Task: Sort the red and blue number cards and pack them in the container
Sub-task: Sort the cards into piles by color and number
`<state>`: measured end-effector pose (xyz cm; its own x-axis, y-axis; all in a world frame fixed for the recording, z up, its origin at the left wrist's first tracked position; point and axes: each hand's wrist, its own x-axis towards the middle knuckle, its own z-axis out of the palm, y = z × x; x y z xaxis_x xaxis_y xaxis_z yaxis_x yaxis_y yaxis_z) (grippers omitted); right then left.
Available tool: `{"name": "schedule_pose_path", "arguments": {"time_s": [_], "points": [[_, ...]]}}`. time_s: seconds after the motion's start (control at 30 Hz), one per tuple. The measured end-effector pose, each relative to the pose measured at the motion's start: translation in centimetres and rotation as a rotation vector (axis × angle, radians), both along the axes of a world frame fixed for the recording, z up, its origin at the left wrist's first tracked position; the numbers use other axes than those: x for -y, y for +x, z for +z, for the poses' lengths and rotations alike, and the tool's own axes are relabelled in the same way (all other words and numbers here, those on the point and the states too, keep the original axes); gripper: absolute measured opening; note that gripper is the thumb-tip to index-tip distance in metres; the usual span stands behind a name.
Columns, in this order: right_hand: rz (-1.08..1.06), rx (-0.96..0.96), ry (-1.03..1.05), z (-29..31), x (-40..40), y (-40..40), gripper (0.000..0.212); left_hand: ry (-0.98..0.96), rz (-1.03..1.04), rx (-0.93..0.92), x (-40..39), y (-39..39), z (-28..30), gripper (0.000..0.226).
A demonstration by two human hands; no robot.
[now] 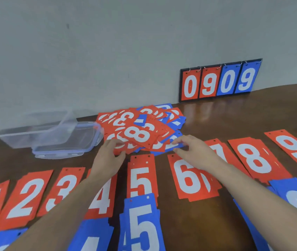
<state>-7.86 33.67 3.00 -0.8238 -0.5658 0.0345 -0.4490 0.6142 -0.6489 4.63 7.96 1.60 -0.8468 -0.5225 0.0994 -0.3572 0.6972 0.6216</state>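
A: Both hands work the mixed pile (140,131) just beyond them; the left hand (109,156) pinches red cards at its near edge, the right hand (193,151) pinches a blue card (169,146).

B: Best to lift one card at a time, read it, then lay it on its matching stack.

A: The container (35,134) sits past the left hand. Buried cards' numbers can't be read.
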Motion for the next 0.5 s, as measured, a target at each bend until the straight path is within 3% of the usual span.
{"name": "schedule_pose_path", "arguments": {"time_s": [0.27, 0.5], "points": [[0.028, -0.016, 0.005, -0.1, 3.2, -2.6, 0.018, -0.041, -0.096, 0.011, 2.1, -3.2, -0.5, 0.03], [0.092, -0.069, -0.016, -0.3, 6.9, -5.6, 0.025, -0.171, -0.19, 0.084, 3.5, -6.2, -1.3, 0.052]]}}
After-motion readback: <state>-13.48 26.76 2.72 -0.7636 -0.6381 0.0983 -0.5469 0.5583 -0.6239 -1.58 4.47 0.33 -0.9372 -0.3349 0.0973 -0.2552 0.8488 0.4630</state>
